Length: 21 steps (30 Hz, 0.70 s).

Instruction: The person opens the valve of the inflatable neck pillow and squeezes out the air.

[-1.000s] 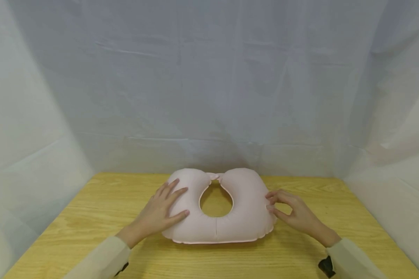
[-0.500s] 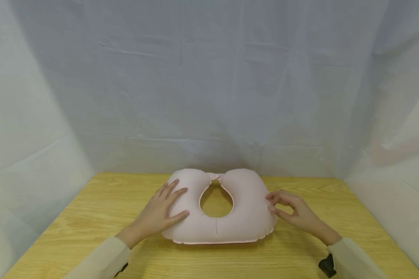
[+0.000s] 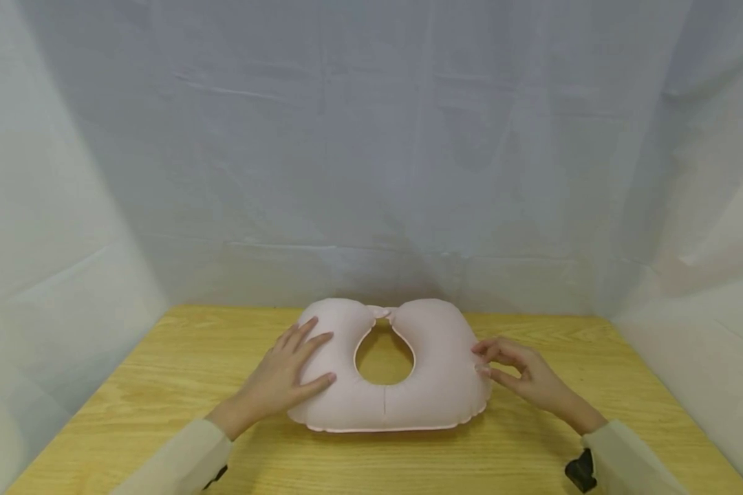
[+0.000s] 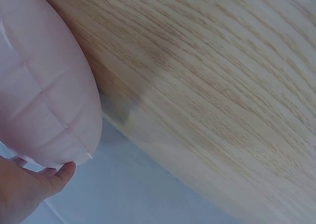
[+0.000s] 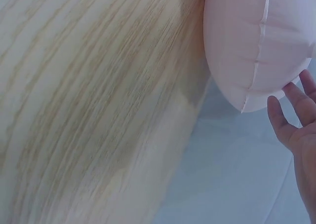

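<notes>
- Presently: wooden table (image 3: 167,381), beneath pink neck pillow (image 3: 427,395).
- Pillow: plump; step likely steadying it.
- Left hand (image 3: 278,377): spread on pillow, ungrasping.
- Right hand (image 3: 540,382): fingertips at pillow's right edge; pinching, cannot tell; next move probably needs fine fingerwork.

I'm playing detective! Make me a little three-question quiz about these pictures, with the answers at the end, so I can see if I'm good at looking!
1. Pick one: what colour is the puffy pillow?
A) Dark green
B) Pale pink
C) Black

2. True or false: the person's left grip hangs in the air, away from the pillow.

3. Fill in the blank: look through the middle of the pillow and you see part of a wooden ____.

Key:
1. B
2. False; it rests on the pillow.
3. Tabletop
</notes>
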Available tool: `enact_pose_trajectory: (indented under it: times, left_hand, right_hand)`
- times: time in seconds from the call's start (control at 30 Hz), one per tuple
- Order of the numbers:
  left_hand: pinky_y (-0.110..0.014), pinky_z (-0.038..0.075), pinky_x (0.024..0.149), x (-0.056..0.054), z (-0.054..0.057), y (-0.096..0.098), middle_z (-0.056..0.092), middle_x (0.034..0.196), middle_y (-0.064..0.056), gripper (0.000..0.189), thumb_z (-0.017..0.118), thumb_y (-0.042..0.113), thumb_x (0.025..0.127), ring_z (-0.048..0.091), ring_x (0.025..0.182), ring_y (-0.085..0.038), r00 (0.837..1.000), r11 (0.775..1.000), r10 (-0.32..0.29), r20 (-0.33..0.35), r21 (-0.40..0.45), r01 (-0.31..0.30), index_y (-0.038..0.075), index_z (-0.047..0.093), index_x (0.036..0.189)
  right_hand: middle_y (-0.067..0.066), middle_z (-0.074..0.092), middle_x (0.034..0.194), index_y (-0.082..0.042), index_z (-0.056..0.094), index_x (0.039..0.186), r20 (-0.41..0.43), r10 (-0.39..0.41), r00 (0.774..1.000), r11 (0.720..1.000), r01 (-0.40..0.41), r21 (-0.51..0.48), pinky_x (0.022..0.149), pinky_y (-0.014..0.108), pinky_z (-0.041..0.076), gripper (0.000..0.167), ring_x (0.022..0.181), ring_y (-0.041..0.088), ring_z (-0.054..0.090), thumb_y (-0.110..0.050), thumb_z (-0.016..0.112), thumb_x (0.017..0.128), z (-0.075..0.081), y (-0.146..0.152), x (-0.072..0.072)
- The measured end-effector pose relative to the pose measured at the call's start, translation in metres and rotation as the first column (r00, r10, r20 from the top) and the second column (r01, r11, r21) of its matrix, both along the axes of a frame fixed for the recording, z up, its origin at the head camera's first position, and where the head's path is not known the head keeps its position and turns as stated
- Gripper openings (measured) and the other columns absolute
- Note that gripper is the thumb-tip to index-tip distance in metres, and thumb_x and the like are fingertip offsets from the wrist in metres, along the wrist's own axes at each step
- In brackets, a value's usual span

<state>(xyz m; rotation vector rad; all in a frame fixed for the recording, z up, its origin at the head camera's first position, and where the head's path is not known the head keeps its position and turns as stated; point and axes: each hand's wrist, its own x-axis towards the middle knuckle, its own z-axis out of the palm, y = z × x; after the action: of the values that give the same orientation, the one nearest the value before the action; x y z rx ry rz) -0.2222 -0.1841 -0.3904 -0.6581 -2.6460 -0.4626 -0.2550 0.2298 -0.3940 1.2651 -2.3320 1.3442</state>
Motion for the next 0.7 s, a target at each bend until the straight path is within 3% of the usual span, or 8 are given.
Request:
enact_pose_trajectory:
  times: [0.23,0.37,0.53,0.7]
  left_hand:
    - [-0.067,0.032,0.093,0.0002,-0.0008,-0.0009,0.028,0.148,-0.015,0.064,0.060,0.050,0.081,0.028,0.130,-0.048,1.000,1.000,-0.001,0.000,-0.004,0.001,0.021,0.043,0.136]
    - [-0.068,0.032,0.093,0.0002,-0.0017,-0.0006,0.028,0.148,-0.015,0.064,0.059,0.050,0.082,0.027,0.129,-0.049,1.000,1.000,-0.005,0.010,-0.007,0.005,0.021,0.043,0.136]
    - [-0.067,0.033,0.093,-0.0005,-0.0028,-0.0006,0.028,0.148,-0.015,0.063,0.058,0.051,0.082,0.029,0.129,-0.049,1.000,1.000,0.001,0.015,-0.028,-0.001,0.021,0.043,0.136]
    - [-0.066,0.032,0.094,-0.0009,-0.0036,-0.0010,0.028,0.148,-0.014,0.063,0.058,0.052,0.082,0.029,0.129,-0.048,1.000,0.999,0.003,0.012,-0.033,-0.002,0.021,0.043,0.136]
  right_hand:
    - [0.028,0.054,0.116,-0.001,0.054,0.095,0.173,0.084,0.981,0.993,-0.067,-0.101,0.088,0.022,0.049,0.010,0.111,0.013,0.057,0.006,0.051,0.088,-0.0013,0.0068,-0.0029]
    - [0.028,0.053,0.118,-0.002,0.055,0.096,0.214,0.087,0.973,0.993,-0.067,-0.098,0.089,0.023,0.049,0.008,0.114,0.014,0.056,0.002,0.052,0.089,-0.0013,0.0076,-0.0026]
    - [0.033,0.050,0.117,0.000,0.053,0.098,0.195,0.117,0.974,0.988,-0.095,-0.119,0.090,0.022,0.048,0.012,0.115,0.014,0.055,0.006,0.051,0.088,-0.0035,0.0072,-0.0029]
    - [0.029,0.054,0.116,0.000,0.054,0.099,0.134,0.074,0.988,0.995,-0.064,-0.081,0.090,0.020,0.047,0.013,0.114,0.012,0.055,0.006,0.052,0.088,-0.0049,0.0059,-0.0036]
